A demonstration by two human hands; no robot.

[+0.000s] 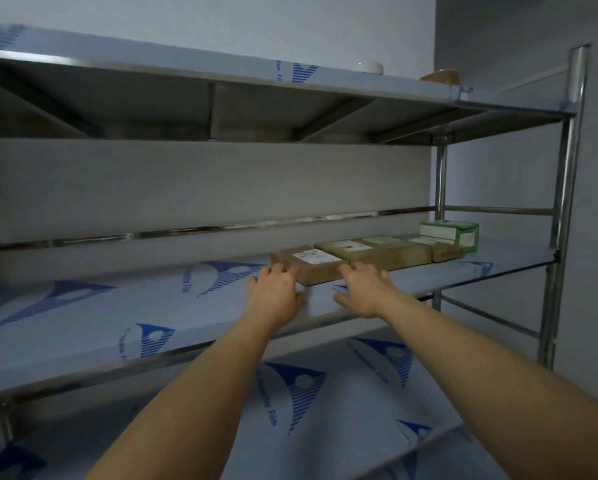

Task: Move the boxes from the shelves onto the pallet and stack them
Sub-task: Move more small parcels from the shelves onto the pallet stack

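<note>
A flat brown cardboard box (320, 266) with a white label lies on the middle shelf (117, 306), nearest me in a row of boxes. My left hand (276, 292) reaches to its left front corner with fingers spread, fingertips touching the box. My right hand (363, 289) reaches to its right front edge, fingers straight against it. Behind it lie a second brown box (356, 252), a third brown box (408, 249) and a smaller brown box (446, 251). A green and white box (453, 233) stands at the row's far end. No pallet is in view.
The steel rack has a top shelf (221, 67) carrying a white roll (372, 67) and a brown tape roll (441, 76). A lower shelf (342, 393) covered in blue-printed film lies under my arms. The rack's right post (567, 202) stands close to the grey wall.
</note>
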